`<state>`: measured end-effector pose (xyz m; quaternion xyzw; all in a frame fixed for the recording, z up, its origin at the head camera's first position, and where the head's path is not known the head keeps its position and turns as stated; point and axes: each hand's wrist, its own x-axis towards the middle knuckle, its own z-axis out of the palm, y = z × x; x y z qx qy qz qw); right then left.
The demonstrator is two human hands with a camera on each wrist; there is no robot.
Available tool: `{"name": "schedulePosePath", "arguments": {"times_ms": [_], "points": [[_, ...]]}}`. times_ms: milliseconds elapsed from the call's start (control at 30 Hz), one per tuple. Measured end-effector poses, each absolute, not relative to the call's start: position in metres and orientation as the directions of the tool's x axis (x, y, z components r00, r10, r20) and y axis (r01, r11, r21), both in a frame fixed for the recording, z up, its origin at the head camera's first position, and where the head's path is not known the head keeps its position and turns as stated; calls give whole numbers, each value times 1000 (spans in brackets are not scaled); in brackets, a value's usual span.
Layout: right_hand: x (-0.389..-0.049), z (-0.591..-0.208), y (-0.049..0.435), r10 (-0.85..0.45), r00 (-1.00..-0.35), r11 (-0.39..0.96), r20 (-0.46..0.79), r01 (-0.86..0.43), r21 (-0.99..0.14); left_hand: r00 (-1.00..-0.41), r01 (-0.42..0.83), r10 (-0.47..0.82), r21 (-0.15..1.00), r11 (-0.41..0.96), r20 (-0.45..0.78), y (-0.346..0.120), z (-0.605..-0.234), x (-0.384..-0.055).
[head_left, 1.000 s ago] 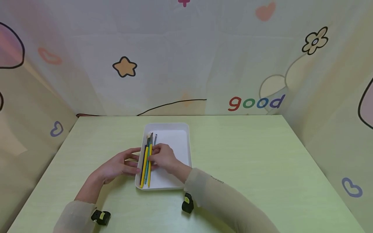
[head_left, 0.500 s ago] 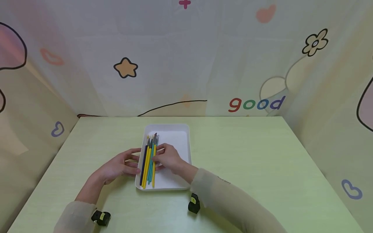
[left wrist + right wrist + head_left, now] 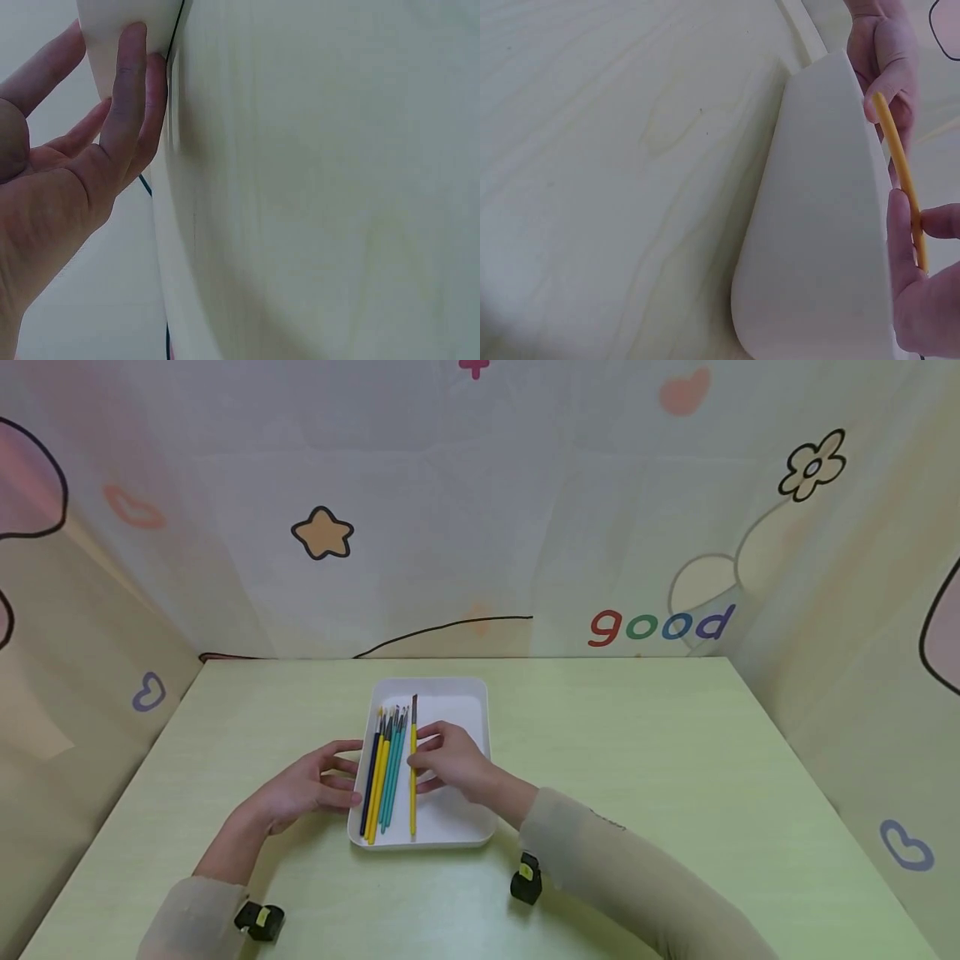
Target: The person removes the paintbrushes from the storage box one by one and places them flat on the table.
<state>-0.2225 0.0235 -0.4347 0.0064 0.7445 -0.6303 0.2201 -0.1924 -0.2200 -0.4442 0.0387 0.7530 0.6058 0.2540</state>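
Note:
In the head view a white tray [image 3: 457, 827] holds several paintbrushes [image 3: 378, 785] lying side by side along its left wall, handles toward the person: dark blue, yellow and teal. My right hand [image 3: 459, 762] pinches a yellow paintbrush [image 3: 413, 785], which stands parallel to the others with a gap between. In the right wrist view thumb and fingers grip that yellow handle [image 3: 901, 165] over the tray. My left hand [image 3: 311, 785] rests its spread fingers against the tray's left wall; in the left wrist view the fingertips [image 3: 135, 34] touch the tray's outer side [image 3: 105, 45].
The tray stands on a pale green-yellow table [image 3: 637, 760], left of its middle. A printed curtain [image 3: 450, 527] hangs behind the table and at both sides. Small black cameras [image 3: 527, 878] are worn at both wrists.
My right hand has moved right with the yellow paintbrush, away from the row. The other brushes now lie more spread out, with the dark blue and teal ones plainly visible. My left hand stays put.

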Motion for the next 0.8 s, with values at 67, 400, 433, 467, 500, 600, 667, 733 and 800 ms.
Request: {"name": "schedulePosePath", "arguments": {"times_ms": [67, 400, 433, 467, 500, 600, 667, 733, 800], "points": [[-223, -432, 27, -273, -902, 205, -334, 284, -937, -869, -247, 367, 933, 261, -332, -220, -444, -193], [-219, -422, 52, -314, -895, 231, -318, 253, -939, -877, -240, 354, 935, 262, -324, -220, -445, -191], [-219, -421, 55, -317, -895, 235, -314, 247, -940, -879, -242, 349, 935, 259, -325, -220, -445, -191], [-219, -420, 58, -320, -896, 235, -309, 240, -942, -880, -241, 349, 936, 257, -323, -220, -446, -191], [-218, -420, 61, -321, -896, 235, -306, 238, -942, -881, -242, 347, 936, 255, -323, -220, -446, -191], [-218, -419, 70, -322, -899, 231, -297, 230, -945, -879, -235, 357, 939, 252, -316, -221, -446, -191], [-218, -418, 76, -324, -900, 223, -292, 227, -948, -879, -237, 355, 939, 251, -317, -221, -446, -191], [-218, -418, 81, -325, -902, 214, -286, 224, -951, -879, -234, 358, 939, 251, -315, -222, -446, -192], [-218, -418, 86, -324, -904, 202, -280, 223, -954, -880, -232, 357, 939, 252, -313, -223, -447, -192]]}}
